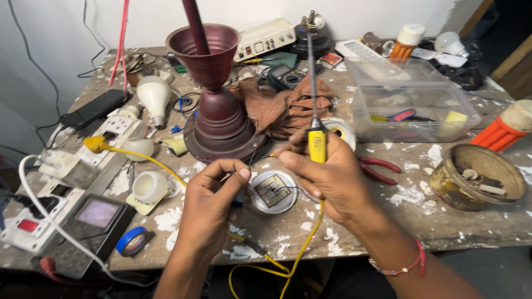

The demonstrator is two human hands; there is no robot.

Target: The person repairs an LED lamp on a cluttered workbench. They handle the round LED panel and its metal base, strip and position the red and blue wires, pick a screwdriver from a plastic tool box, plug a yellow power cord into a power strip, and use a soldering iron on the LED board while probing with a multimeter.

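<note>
Right hand [332,177] grips a yellow-handled soldering iron [316,145]; left hand [213,199] pinches thin wire above a round white circuit disc [272,191] on the paint-spattered wooden bench [410,221], with a maroon metal lamp stand [219,105] behind.

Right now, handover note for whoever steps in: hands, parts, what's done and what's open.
Right hand: gripping a yellow-handled soldering iron, metal shaft pointing up and away, its yellow cord dropping off the bench edge.
Left hand: fingertips pinched on something small beside the round LED board; cannot tell what.
LED board lies flat on the bench between both hands, out of any housing. White bulb domes sit apart to the left, red pliers to the right.
Done: board exposed. Open: the iron is off the board; board and dome are not joined.
</note>
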